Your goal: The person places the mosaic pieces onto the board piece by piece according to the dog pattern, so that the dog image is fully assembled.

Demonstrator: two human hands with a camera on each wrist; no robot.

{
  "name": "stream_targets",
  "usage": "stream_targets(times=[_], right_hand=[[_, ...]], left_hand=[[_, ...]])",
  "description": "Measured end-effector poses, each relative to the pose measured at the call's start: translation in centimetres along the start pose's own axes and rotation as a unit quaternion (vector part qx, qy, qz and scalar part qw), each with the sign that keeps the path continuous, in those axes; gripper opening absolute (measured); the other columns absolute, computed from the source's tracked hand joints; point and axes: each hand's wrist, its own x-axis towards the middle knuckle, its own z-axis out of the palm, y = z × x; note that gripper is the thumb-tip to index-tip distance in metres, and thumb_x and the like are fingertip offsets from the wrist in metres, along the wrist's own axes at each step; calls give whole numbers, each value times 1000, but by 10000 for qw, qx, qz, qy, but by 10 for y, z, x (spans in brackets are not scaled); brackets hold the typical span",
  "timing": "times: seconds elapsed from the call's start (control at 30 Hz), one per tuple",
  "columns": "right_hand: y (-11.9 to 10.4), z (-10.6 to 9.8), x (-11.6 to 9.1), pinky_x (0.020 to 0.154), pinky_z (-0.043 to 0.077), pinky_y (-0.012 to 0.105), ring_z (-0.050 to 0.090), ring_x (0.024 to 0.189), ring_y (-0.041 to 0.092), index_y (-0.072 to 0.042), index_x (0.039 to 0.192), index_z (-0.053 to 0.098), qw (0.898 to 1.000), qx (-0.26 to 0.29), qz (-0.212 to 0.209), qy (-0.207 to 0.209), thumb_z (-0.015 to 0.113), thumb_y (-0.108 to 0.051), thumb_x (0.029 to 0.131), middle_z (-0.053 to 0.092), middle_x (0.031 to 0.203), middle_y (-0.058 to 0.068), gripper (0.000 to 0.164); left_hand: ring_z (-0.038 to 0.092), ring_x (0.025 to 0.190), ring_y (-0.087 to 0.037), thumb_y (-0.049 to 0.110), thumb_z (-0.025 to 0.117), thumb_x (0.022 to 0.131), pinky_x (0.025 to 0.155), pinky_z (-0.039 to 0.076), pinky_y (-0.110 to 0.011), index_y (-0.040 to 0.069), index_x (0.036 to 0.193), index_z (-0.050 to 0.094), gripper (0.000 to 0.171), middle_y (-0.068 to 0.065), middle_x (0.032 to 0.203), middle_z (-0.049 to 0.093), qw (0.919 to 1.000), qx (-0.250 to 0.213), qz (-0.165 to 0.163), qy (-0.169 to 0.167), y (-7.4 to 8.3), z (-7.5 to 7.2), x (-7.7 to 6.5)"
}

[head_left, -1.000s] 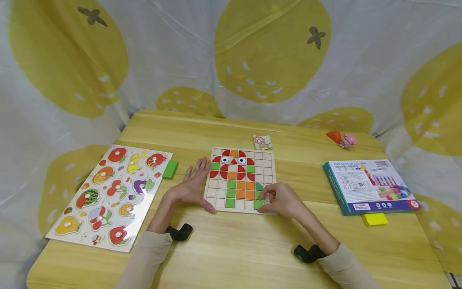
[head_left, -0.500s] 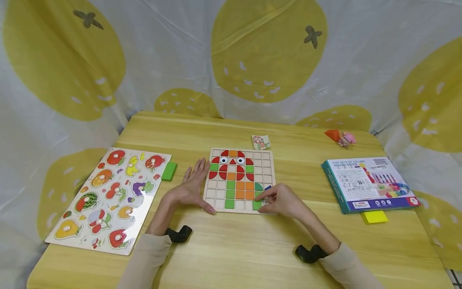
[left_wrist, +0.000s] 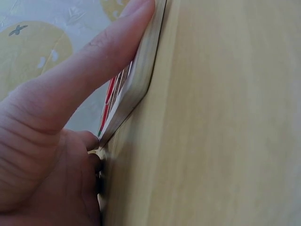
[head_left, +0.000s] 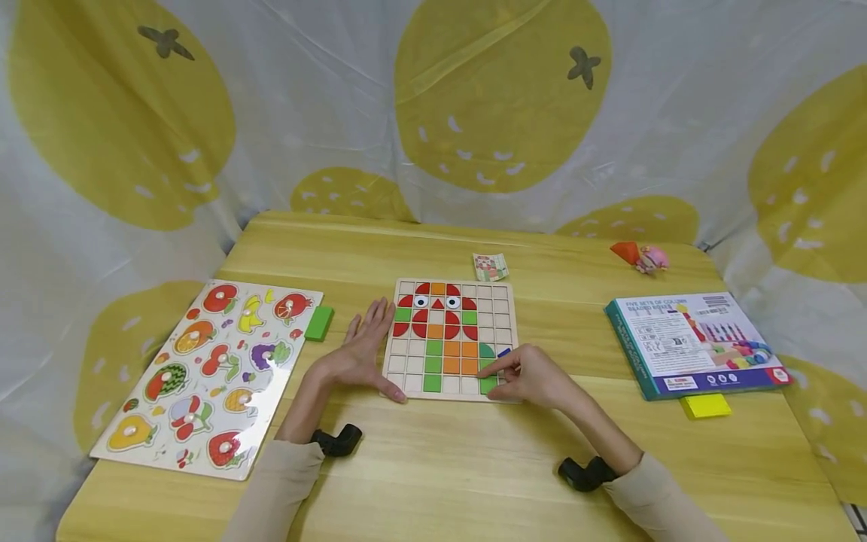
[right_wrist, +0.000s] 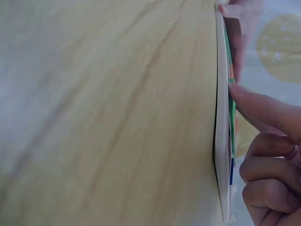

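A wooden grid board [head_left: 503, 320] lies mid-table, bearing red, orange and green tiles and two eye tiles arranged like a bird. My left hand [head_left: 355, 354] is spread at its left side, fingers along the edge and thumb at the front left corner. In the left wrist view the thumb [left_wrist: 94, 70] lies against the board's rim [left_wrist: 141, 80]. Over the board's lower right, my right hand [head_left: 531, 375] pinches a green square tile [head_left: 488, 385] between thumb and index finger; the other fingers are curled. A blue piece [head_left: 503, 352] shows partly beside that hand.
A small pattern card [head_left: 491, 266] lies behind the board. To the left are a fruit knob puzzle [head_left: 203, 376] and a green block [head_left: 319, 324]. On the right stand a bead-set box [head_left: 698, 346], a yellow block [head_left: 706, 406], an orange piece [head_left: 625, 251] and a pink figurine [head_left: 652, 260].
My right hand's index finger has shifted slightly left and down over the green tile. The blue piece beside it has come into view. The left hand stays put.
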Motion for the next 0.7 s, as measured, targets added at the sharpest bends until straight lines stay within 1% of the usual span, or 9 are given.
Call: stream_targets(times=[0.23, 0.47, 0.57, 0.7], right_hand=[[2, 0, 1, 46, 24, 17, 31, 50, 8, -18, 95, 79, 9999, 135, 29, -84, 81, -16, 77, 35, 54, -5, 18], [10, -1, 3, 45, 23, 16, 27, 48, 6, -19, 103, 77, 9986, 307, -153, -409, 79, -17, 80, 29, 53, -5, 23], [12, -4, 3, 45, 24, 16, 27, 48, 5, -19, 106, 76, 9980, 328, -235, -488, 77, -18, 81, 31, 53, -6, 25], [12, -8, 3, 45, 24, 16, 27, 48, 5, -19, 107, 76, 9975, 414, -245, -517, 76, -17, 82, 33, 53, -6, 25]], left_hand=[[-18, 150, -30, 60, 89, 49, 120, -10, -56, 9, 155, -11, 154, -14, 162, -17, 10000, -3, 3, -6, 0, 0, 0], [-18, 150, -31, 60, 89, 49, 120, -9, -57, 9, 155, -10, 153, -15, 162, -17, 10000, 8, 24, 4, 1, 1, -2], [-18, 150, -31, 61, 88, 49, 120, -9, -57, 8, 154, -10, 154, -15, 162, -17, 10000, 46, 25, -13, 1, 1, -2], [-18, 150, -30, 61, 88, 49, 120, -9, -57, 9, 155, -10, 154, -15, 162, -17, 10000, 37, 5, 9, 1, 1, -2]])
